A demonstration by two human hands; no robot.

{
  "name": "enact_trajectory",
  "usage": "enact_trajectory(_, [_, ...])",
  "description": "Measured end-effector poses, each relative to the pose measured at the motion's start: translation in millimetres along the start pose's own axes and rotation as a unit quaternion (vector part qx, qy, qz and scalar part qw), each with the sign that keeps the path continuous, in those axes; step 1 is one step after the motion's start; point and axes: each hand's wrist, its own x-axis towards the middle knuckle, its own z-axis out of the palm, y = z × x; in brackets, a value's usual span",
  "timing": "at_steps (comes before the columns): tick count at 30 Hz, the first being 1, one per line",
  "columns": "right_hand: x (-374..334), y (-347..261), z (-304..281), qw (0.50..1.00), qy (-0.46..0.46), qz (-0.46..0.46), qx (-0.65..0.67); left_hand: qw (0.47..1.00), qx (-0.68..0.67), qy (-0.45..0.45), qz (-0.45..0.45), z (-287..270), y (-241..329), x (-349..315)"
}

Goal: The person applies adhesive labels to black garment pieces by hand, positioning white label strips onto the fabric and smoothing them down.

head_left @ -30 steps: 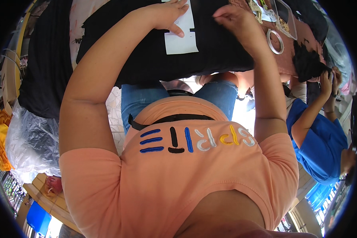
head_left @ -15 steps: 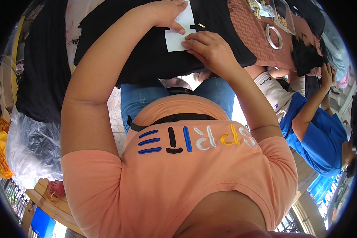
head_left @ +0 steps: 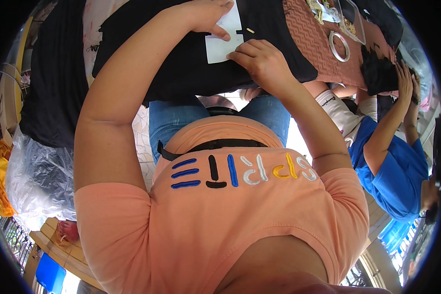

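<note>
A white paper or card template (head_left: 223, 51), with small notches on both sides, lies flat on black fabric (head_left: 181, 68). Spread over its upper part is my left hand (head_left: 208, 17), thumb and forefinger apart, pressing it down; the hand's far side is cut off by the picture's edge. At the template's lower right edge my right hand (head_left: 264, 61) is closed, its fingers bent together and the tips touching down there. What those fingertips pinch, if anything, is hidden. A small gold-coloured bar (head_left: 250, 30) lies on the fabric just right of the template.
To the right, brown zigzag-patterned cloth (head_left: 308, 44) carries a white tape roll (head_left: 339, 46) and a clear plastic tub (head_left: 353, 22). A co-worker in a blue shirt (head_left: 392, 181) handles black fabric (head_left: 377, 73) there. Black cloth (head_left: 49, 83) and clear plastic bags (head_left: 39, 181) are at left.
My right fingertips have drawn back slightly from over the template to its edge. My left hand stays pressed on it. The co-worker's hands have shifted at the black fabric.
</note>
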Motion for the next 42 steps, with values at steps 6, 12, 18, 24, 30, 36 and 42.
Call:
enact_trajectory(6, [2.7,0.5,-3.8,1.0,-0.006,-0.007,-0.01,1.0,-0.004,0.003,0.003,1.3,-1.4,-1.2])
enact_trajectory(12, [4.5,2.3,-6.7,1.0,-0.007,-0.011,-0.007,1.0,-0.02,-0.01,0.007,-3.3,-1.1,-2.3])
enact_trajectory(18, [3.1,4.7,-2.3,0.999,0.013,0.009,0.033,1.0,-0.008,-0.024,0.0,0.5,-5.4,3.7])
enact_trajectory(24, [3.6,4.8,-0.8,0.995,-0.007,0.055,0.087,0.997,0.011,-0.018,-0.075,2.2,5.5,14.4])
enact_trajectory(30, [3.1,4.3,-4.3,0.994,0.014,0.042,0.105,0.992,-0.005,-0.094,-0.082,-35.1,25.1,-1.6])
enact_trajectory(36, [4.9,-1.0,-1.5,0.995,0.035,0.038,0.084,0.99,-0.023,-0.097,-0.096,-35.8,25.3,-5.2])
enact_trajectory(42, [1.2,3.9,-7.7,0.998,0.01,0.023,0.06,0.992,-0.011,-0.095,-0.078,-40.0,25.5,-2.3])
